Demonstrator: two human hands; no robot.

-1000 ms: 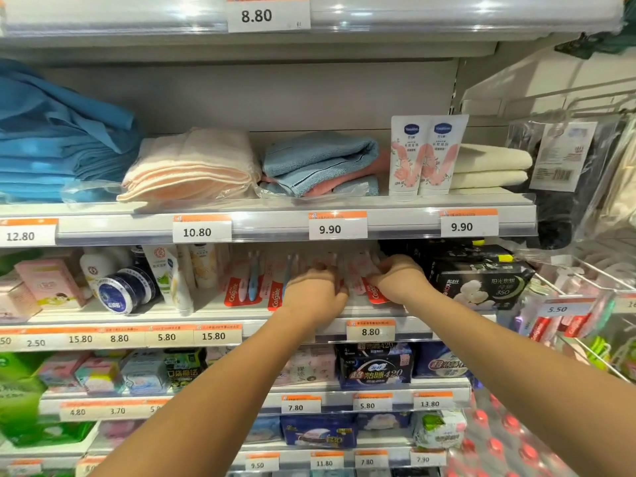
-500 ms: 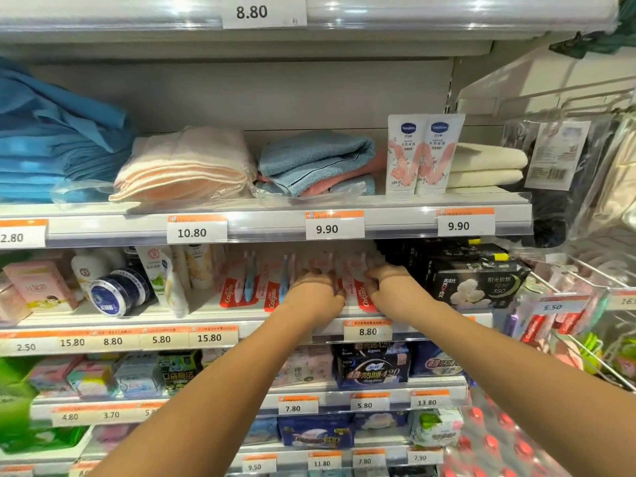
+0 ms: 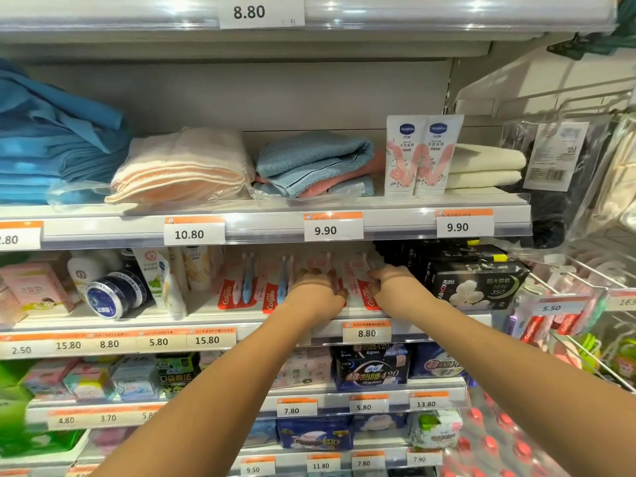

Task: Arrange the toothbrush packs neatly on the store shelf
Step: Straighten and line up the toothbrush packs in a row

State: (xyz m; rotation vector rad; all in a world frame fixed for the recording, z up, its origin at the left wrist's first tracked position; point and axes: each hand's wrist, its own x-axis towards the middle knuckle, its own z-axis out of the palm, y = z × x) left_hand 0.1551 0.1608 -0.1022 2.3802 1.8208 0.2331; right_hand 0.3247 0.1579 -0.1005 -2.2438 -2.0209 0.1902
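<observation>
Reaching onto shelf (image 3: 213, 316), left hand (image 3: 318, 290) & right hand (image 3: 392, 287) curl fingers over upright toothbrush packs (image 3: 358, 287) nr front edge, beside black pkgs (image 3: 475, 284).

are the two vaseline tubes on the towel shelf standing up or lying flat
Standing up. Both tubes stand side by side on their caps at the shelf front, labels facing out, beside the cream towels.

- Toothbrush packs (image 3: 241, 287) upright in a row on shelf (image 3: 213, 316), under the towels (image 3: 182, 165).
- Tissue packs (image 3: 475, 284) right; bottles (image 3: 161, 280) left.
</observation>
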